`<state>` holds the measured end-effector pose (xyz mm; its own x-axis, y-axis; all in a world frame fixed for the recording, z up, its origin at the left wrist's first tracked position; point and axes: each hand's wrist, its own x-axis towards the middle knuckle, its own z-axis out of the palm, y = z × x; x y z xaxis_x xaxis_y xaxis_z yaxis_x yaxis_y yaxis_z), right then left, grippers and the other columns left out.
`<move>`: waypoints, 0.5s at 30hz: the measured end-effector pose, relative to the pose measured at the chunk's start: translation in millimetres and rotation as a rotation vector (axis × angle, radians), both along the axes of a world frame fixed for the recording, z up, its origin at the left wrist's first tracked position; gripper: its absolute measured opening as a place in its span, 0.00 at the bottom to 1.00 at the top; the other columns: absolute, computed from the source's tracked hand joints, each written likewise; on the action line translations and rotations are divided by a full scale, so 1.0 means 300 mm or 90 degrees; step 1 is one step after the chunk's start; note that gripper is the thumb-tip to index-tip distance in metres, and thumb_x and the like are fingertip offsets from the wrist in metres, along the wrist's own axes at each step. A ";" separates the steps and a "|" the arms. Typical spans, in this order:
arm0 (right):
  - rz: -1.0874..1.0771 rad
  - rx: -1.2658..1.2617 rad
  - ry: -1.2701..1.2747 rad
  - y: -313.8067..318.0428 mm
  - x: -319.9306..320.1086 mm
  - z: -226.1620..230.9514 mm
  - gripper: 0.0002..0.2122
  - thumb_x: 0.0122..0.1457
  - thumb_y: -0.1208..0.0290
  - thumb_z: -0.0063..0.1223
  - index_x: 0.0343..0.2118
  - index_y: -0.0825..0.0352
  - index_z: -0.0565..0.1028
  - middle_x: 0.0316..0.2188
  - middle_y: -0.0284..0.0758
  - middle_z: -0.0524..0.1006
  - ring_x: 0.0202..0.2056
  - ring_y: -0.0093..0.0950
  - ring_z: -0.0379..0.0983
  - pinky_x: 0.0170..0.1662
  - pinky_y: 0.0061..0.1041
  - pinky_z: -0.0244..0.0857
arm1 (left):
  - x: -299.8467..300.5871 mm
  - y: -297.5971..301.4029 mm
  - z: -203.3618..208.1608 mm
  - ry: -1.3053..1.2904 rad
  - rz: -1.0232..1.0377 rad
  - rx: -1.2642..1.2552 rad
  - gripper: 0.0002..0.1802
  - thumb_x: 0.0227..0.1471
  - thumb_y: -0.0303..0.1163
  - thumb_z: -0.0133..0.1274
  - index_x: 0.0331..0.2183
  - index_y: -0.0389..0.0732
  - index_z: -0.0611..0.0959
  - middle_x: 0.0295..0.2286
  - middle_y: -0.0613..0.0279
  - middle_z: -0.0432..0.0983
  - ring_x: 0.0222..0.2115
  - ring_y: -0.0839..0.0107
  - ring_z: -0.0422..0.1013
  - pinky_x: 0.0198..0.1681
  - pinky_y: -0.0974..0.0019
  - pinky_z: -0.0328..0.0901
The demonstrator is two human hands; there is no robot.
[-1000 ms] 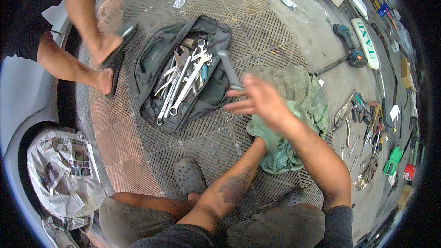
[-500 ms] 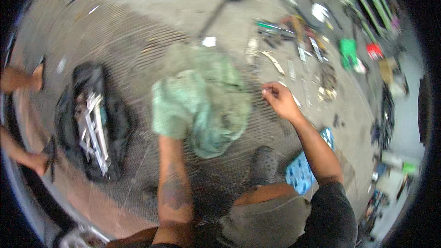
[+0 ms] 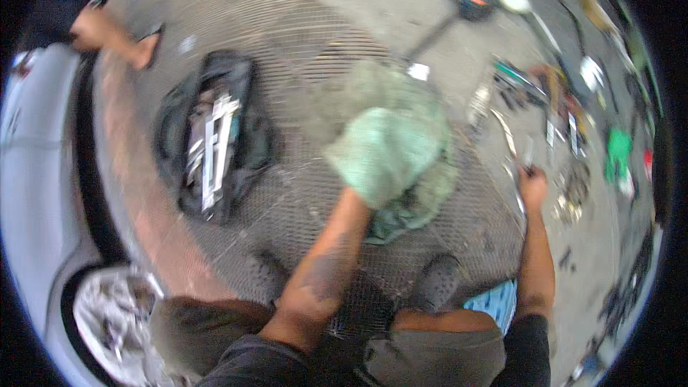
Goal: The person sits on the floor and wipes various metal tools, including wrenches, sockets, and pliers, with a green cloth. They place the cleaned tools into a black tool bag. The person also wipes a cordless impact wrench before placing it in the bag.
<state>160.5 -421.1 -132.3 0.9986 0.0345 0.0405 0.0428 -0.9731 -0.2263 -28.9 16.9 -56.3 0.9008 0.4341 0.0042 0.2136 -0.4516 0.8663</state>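
A light green cloth (image 3: 383,158) covers my left hand at the middle of the view, so its fingers are hidden; only my tattooed forearm shows below it. The rest of the green cloth bunches up beyond and beneath that hand, over the textured floor. My right hand (image 3: 532,188) is low over the floor at the right, its fingers closed around the near end of a short pale strip (image 3: 529,149). Beside it lies a curved pale piece (image 3: 504,131). Motion blur softens both hands.
A black open bag (image 3: 247,122) holding metal tools lies to the left. Several hand tools (image 3: 552,93) and a green glove (image 3: 618,154) lie at the right. Someone's leg (image 3: 107,36) is at the upper left, near a grey car (image 3: 43,150). A blue cloth (image 3: 494,303) is by my foot.
My right hand has reached farther right, down to the pale strip, its fingers now at it. My left hand stays under the cloth. The whole view has swung left, showing the car.
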 end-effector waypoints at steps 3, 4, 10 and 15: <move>-0.006 0.025 0.019 -0.011 0.055 0.004 0.18 0.47 0.62 0.64 0.35 0.73 0.79 0.36 0.50 0.80 0.37 0.45 0.78 0.42 0.39 0.71 | 0.024 -0.063 0.073 0.037 -0.047 0.311 0.22 0.55 0.43 0.52 0.46 0.39 0.78 0.42 0.53 0.74 0.45 0.55 0.69 0.52 0.53 0.63; -0.046 0.006 0.071 -0.022 0.069 0.016 0.16 0.47 0.64 0.63 0.33 0.73 0.78 0.35 0.49 0.80 0.36 0.44 0.79 0.41 0.38 0.71 | 0.032 -0.071 0.084 0.102 -0.082 0.355 0.21 0.55 0.43 0.52 0.45 0.39 0.78 0.42 0.53 0.74 0.45 0.55 0.69 0.52 0.53 0.64; -0.224 0.494 0.453 0.088 0.043 0.244 0.12 0.56 0.65 0.54 0.38 0.69 0.76 0.23 0.33 0.73 0.21 0.25 0.69 0.24 0.26 0.63 | 0.060 -0.056 0.070 0.111 -0.064 0.284 0.18 0.55 0.41 0.51 0.43 0.41 0.79 0.40 0.53 0.75 0.43 0.55 0.70 0.50 0.55 0.64; 0.052 0.520 0.432 0.560 -0.256 0.448 0.15 0.65 0.63 0.46 0.49 0.68 0.72 0.30 0.33 0.75 0.27 0.22 0.71 0.28 0.24 0.65 | 0.060 -0.163 0.122 0.108 0.029 0.189 0.16 0.54 0.40 0.50 0.41 0.42 0.81 0.38 0.53 0.75 0.42 0.55 0.70 0.48 0.56 0.65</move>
